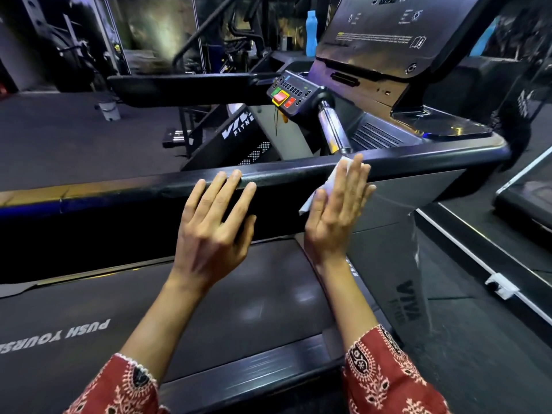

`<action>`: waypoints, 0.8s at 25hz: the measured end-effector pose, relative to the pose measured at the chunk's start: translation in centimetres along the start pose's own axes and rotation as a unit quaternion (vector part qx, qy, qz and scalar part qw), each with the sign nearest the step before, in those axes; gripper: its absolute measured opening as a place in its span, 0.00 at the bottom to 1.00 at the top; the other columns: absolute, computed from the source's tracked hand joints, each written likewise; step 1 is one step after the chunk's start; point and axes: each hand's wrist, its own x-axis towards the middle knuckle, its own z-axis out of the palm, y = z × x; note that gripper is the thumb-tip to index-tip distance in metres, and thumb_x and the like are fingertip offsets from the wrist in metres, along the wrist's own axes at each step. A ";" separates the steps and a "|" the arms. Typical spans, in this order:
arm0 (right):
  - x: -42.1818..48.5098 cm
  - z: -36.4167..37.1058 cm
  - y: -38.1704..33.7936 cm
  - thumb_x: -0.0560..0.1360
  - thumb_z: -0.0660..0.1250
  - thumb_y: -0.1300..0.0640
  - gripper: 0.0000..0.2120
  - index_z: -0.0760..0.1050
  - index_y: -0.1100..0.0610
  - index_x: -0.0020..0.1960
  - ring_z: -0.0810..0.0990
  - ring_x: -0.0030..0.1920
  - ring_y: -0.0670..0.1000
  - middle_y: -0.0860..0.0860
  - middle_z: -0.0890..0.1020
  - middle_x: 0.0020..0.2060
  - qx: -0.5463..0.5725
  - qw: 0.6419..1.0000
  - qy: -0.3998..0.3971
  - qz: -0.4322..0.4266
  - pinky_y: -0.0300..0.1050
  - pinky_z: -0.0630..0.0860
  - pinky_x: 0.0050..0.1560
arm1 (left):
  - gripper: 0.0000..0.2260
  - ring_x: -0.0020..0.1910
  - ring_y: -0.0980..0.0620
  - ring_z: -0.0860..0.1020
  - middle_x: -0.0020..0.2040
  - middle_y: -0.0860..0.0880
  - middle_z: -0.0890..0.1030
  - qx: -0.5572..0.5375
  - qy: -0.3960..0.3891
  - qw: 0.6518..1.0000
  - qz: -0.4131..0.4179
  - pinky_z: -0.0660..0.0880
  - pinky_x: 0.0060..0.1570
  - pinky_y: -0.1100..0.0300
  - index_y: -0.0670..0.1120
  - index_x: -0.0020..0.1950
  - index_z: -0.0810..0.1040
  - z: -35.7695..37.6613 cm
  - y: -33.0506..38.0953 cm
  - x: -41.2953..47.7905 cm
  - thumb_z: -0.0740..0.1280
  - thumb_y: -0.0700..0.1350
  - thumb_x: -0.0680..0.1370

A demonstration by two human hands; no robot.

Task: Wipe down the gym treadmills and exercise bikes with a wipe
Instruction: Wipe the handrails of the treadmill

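Red sleeves point(113, 386): showing nearest, below the handrail point(119, 189).
Belt point(209, 309): dark, running under both forearms, just this side of the handrail.
Left hand point(213, 222): lying flat against the handrail's near face, fingers straight and slightly apart.
Right hand point(337, 210): pressing the wipe point(330, 183) onto the handrail, fingers straight and close together.
Wipe: white, being pinned under the right palm on the handrail, one corner poking out by the thumb.
Buttons point(282, 98): red and green, sitting beyond the handrail.
Bottle point(311, 34): blue, standing far behind the handrail.

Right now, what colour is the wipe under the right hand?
The wipe is white, under the right hand on the handrail; head view.
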 end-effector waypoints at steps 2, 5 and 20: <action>-0.8 -0.2 0.9 0.83 0.51 0.58 0.24 0.51 0.60 0.77 0.50 0.77 0.53 0.61 0.58 0.75 -0.005 0.997 -0.012 -0.078 0.58 0.48 0.75 | 0.16 0.66 0.43 0.72 0.65 0.38 0.75 0.000 -0.003 1.000 -0.003 0.66 0.67 0.46 0.40 0.64 0.78 0.1 0.2 0.1 0.66 0.43 0.76; -1.5 -0.5 2.0 0.82 0.52 0.61 0.28 0.44 0.58 0.78 0.50 0.77 0.53 0.58 0.54 0.77 -0.014 0.998 0.003 -0.065 0.56 0.49 0.76 | 0.17 0.66 0.42 0.71 0.65 0.38 0.75 -0.004 -0.011 1.000 -0.013 0.64 0.68 0.46 0.40 0.64 0.77 0.4 0.8 0.3 0.66 0.44 0.76; 0.5 -0.8 1.8 0.83 0.49 0.56 0.23 0.56 0.65 0.74 0.48 0.77 0.54 0.63 0.62 0.73 -0.025 0.999 -0.003 0.028 0.57 0.48 0.75 | 0.18 0.67 0.41 0.70 0.65 0.36 0.74 -0.009 -0.017 1.000 -0.017 0.62 0.68 0.46 0.39 0.65 0.76 1.1 2.4 0.8 0.66 0.42 0.75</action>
